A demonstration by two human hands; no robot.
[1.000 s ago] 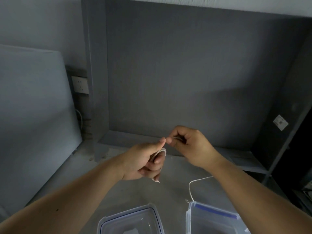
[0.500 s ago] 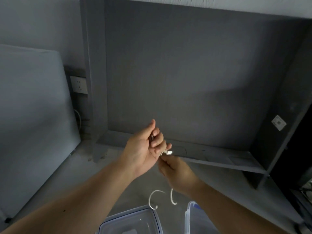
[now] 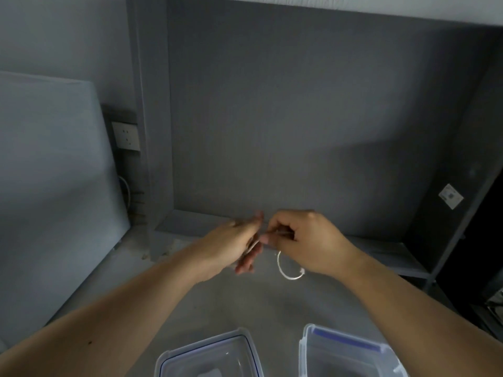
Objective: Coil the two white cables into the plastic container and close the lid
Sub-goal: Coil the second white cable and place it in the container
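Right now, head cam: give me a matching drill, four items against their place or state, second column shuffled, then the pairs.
1. white cable
2. left hand
3. wall socket
4. sticker

A. on the dark panel, far right
B. loose end curls below the right hand
C. fingers extended, cable across them
D. left of the grey upright

Pairs: 1-B, 2-C, 3-D, 4-A

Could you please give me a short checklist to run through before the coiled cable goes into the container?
1. White cable gripped by left hand and right hand: ok.
2. Fully coiled: not ok, a loose loop hangs below the right hand.
3. Container uncovered: ok, its lid lies beside it.
4. Other cable already inside: cannot tell.
5. Path down to the container unobstructed: ok.
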